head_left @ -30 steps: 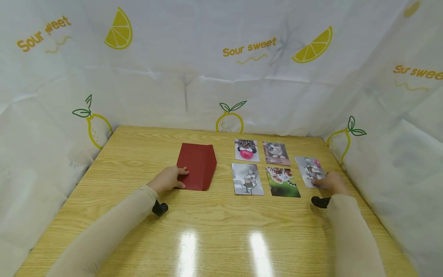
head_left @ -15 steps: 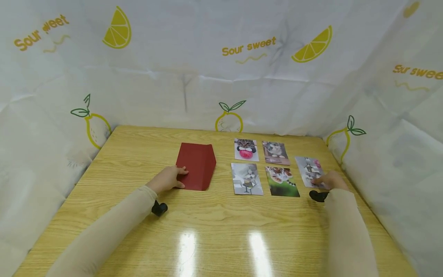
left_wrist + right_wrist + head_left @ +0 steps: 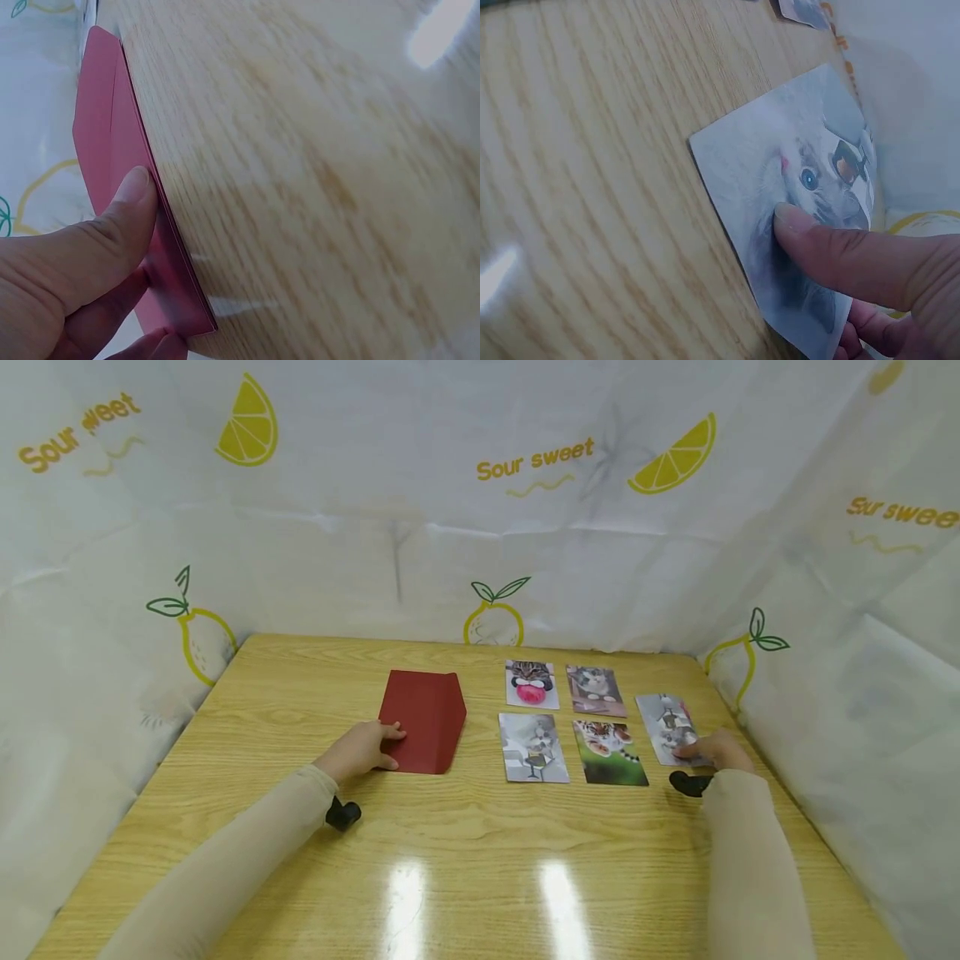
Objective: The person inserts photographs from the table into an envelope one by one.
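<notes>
1. Kitten card [image 3: 663, 724]: right of frame, pinched by right hand [image 3: 718, 750].
2. Red envelope [image 3: 426, 718]: centre-left, left hand [image 3: 360, 750] on it, fingers spread.
3. Four other cards [image 3: 534, 748] lie between, apparently done; kitten card seemingly remains.

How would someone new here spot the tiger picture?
On the wooden table, look between the red envelope and the right hand. The tiger card lies in the nearer row, left of the grey card that hand pinches. Unlike its neighbours, it has a bright green background.
</notes>
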Demonstrator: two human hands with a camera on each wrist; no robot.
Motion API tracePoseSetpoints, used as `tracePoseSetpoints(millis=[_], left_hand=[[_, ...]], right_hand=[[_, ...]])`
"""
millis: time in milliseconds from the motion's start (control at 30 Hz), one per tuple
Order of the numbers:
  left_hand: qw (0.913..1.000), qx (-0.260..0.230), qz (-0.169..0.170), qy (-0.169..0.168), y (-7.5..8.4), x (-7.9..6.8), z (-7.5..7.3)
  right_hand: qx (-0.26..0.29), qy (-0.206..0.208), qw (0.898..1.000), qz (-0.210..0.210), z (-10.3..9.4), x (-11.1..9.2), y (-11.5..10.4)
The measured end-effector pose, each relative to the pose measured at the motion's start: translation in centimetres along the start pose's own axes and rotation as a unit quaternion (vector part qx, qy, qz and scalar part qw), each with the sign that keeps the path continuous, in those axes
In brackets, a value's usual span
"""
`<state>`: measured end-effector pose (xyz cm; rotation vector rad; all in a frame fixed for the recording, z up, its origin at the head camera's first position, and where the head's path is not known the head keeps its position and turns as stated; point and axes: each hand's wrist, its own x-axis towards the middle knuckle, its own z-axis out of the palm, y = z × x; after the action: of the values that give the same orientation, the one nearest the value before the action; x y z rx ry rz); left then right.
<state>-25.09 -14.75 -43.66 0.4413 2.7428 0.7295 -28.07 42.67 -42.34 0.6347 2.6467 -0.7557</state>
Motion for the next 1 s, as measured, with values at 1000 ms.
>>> tracePoseSetpoints(millis=[1000], left_hand=[[0.9999, 0.011, 0.0, -0.005, 0.1, 0.0, -0.1]], right_hand=[[-0.061, 0.02, 0.998, 0.013, 0.1, -1.4, -0.6]])
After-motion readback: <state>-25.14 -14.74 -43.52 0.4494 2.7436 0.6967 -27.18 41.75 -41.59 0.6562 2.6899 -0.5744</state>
